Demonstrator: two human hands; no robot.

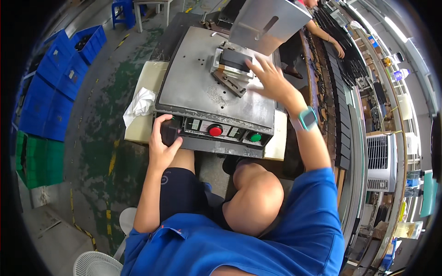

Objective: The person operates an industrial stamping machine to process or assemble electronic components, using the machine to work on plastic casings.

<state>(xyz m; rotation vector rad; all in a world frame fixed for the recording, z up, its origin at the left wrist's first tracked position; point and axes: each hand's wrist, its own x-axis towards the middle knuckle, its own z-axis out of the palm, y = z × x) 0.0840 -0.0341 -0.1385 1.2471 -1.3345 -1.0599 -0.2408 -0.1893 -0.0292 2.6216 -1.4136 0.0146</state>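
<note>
My left hand [162,145] is closed round a small black block-shaped part [171,130], held against the front left corner of a grey metal machine [184,87]. Spread fingers show on my right hand [269,79], slightly blurred and holding nothing. Its fingertips are beside a flat black block [235,60] seated in a metal fixture [226,73] on the machine's plate; whether they touch it I cannot tell. Above the fixture stands a slotted metal plate [262,34]. A red button [215,130] and a green button [254,136] are on the machine's front panel.
A crumpled white cloth [139,106] lies at the machine's left. Blue crates [57,69] and a green crate [40,161] are stacked far left. Along the right runs a line of dark flat pieces [338,101]. Another person's hand [339,49] reaches over it at the back.
</note>
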